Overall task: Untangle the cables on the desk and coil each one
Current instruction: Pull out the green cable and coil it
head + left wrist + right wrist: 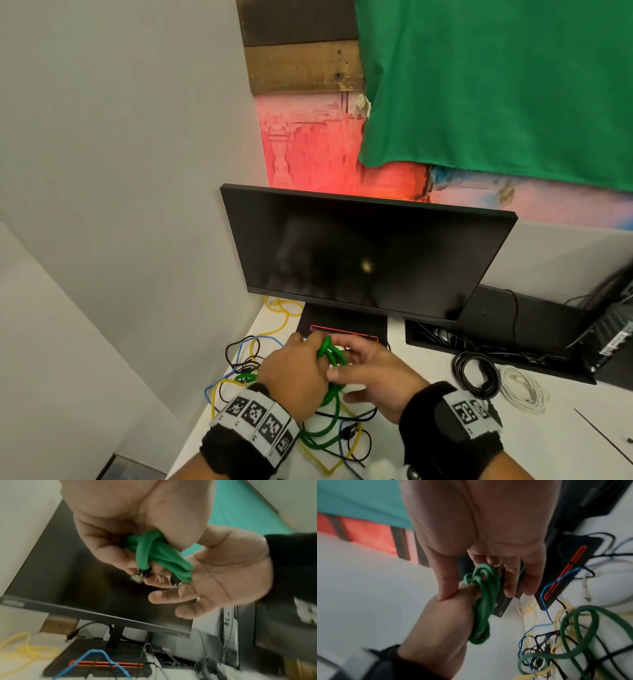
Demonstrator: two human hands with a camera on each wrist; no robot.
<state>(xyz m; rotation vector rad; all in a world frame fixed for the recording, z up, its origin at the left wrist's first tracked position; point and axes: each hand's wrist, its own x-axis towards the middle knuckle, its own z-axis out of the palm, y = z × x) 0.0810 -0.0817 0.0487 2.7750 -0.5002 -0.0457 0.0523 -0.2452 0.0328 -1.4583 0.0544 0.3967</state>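
Note:
A thick green cable is gathered into a small bundle of loops above the desk. My left hand grips that bundle with curled fingers; a metal plug sticks out below them. My right hand is against the bundle from the right, palm open and fingers fairly straight behind the loops, thumb lying on the left hand. The rest of the green cable trails down into a tangle of yellow, blue and black cables on the white desk.
A dark monitor stands just beyond my hands on a black base with a red stripe. A coiled black cable and a coiled white cable lie to the right. A black tray of wiring sits behind them.

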